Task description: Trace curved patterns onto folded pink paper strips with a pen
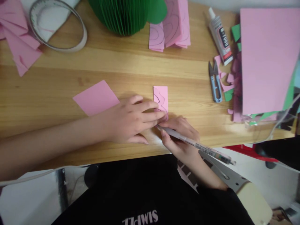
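A narrow pink paper strip (161,92) with curved dark lines drawn on it lies near the table's front edge. My left hand (136,120) rests flat with fingers stretched out, their tips over the strip's lower part. In my right hand (181,134) is a pen (194,143) with a pale barrel, gripped close to its tip. The tip meets the strip's lower end beside my left fingers, where the exact contact is hidden. A pink paper square (97,97) lies by my left wrist, partly under it.
A tape roll (82,42) and folded pink paper (23,47) sit at the back left. Behind are a green honeycomb paper ball (122,15) and marked pink pieces (172,28). To the right lie a glue tube (220,36), thread snips (215,82), scraps and stacked pink sheets (267,62).
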